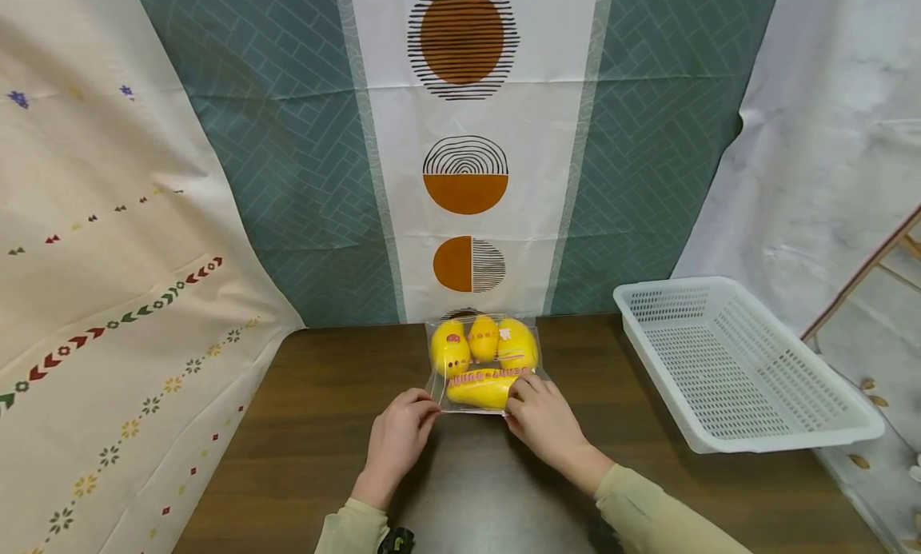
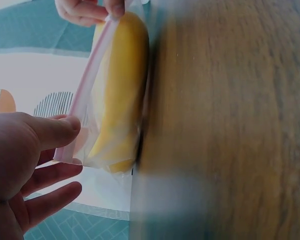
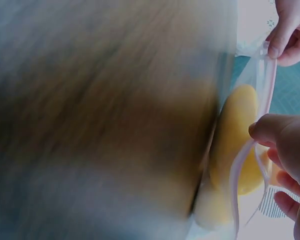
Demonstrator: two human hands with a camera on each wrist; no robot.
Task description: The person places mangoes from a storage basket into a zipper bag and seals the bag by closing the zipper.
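A clear zip bag [image 1: 436, 394] with a pink zip strip [image 2: 85, 92] lies on the table, its mouth toward me. Inside are several yellow fruit-like pieces: a long one [image 1: 478, 394] along the mouth and rounder ones [image 1: 516, 348] behind it. At the mouth's left corner, my left hand [image 1: 404, 428] pinches the strip between thumb and forefinger. My right hand [image 1: 541, 420] pinches the same strip nearer the right end. Past its thumb, the right wrist view has the strip's two lips standing apart. Red print on the bag crosses the long piece.
A white perforated plastic basket [image 1: 755, 440] stands at the right of the brown wooden table [image 1: 324, 426]. Patterned cloths [image 1: 302, 178] hang behind the table and on both sides. A dark watch [image 1: 396, 540] is on the left wrist.
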